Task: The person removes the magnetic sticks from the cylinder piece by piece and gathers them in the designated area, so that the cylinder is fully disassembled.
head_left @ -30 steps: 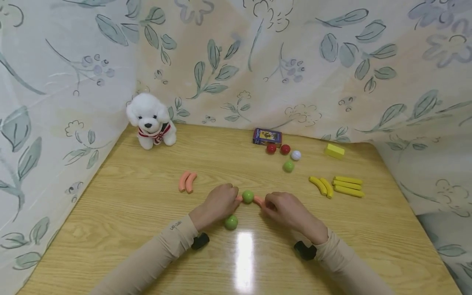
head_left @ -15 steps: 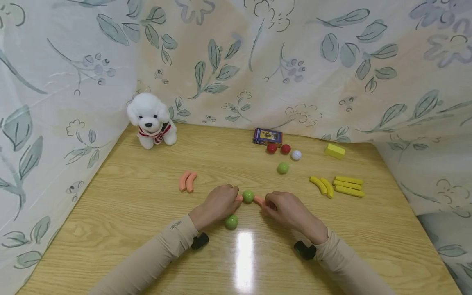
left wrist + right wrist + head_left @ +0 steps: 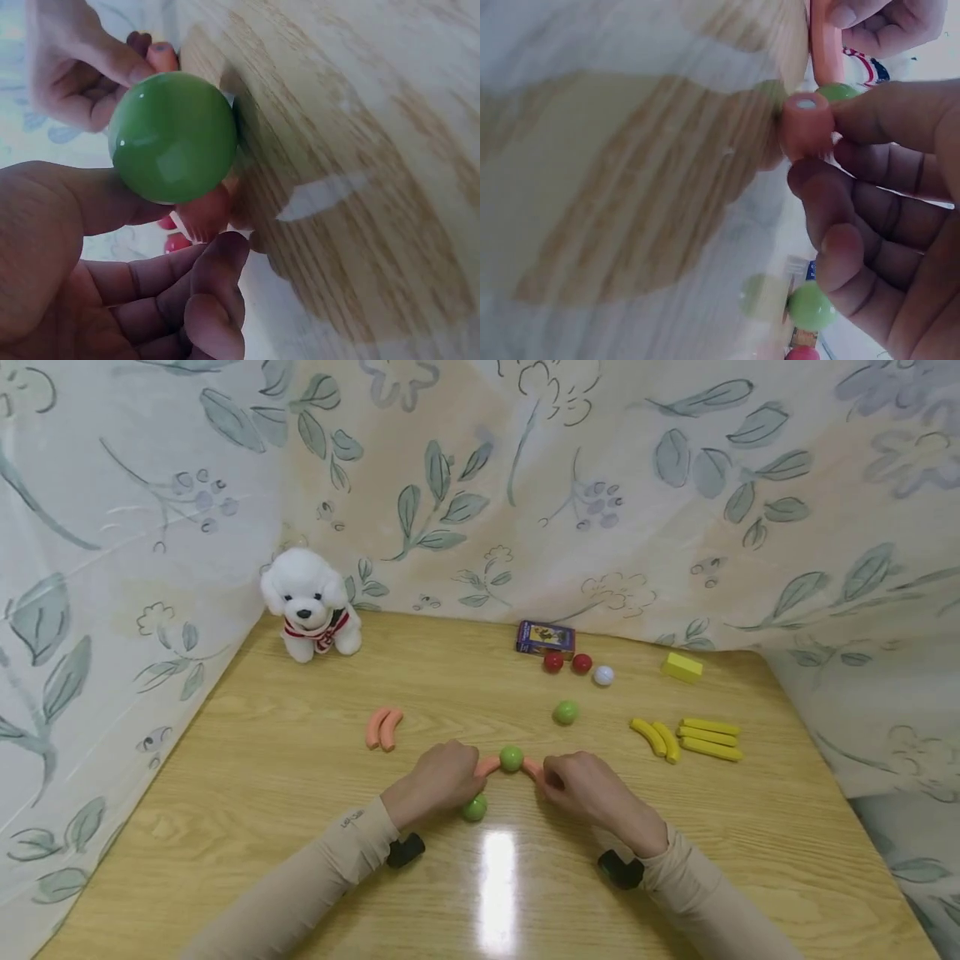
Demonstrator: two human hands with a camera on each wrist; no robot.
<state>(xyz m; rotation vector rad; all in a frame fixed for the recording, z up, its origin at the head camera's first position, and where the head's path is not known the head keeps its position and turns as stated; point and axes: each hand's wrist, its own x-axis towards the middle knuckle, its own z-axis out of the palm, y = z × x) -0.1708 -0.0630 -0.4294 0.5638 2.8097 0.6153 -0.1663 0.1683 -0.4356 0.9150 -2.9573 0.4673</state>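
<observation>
Orange sausages [image 3: 487, 766] flanking glossy green ball [image 3: 512, 758], pinched by hands [image 3: 442, 779].

Only text: small dark print on left sleeve [image 3: 352, 819] near cuff, too small/blurred to read for sure. Blue box [image 3: 545, 637] at back of table [image 3: 225, 793] has printed artwork, no legible wording.

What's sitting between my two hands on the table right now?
A green ball, flanked by a pink toy sausage held by the left hand and another held by the right hand. The head view shows it best.
</observation>
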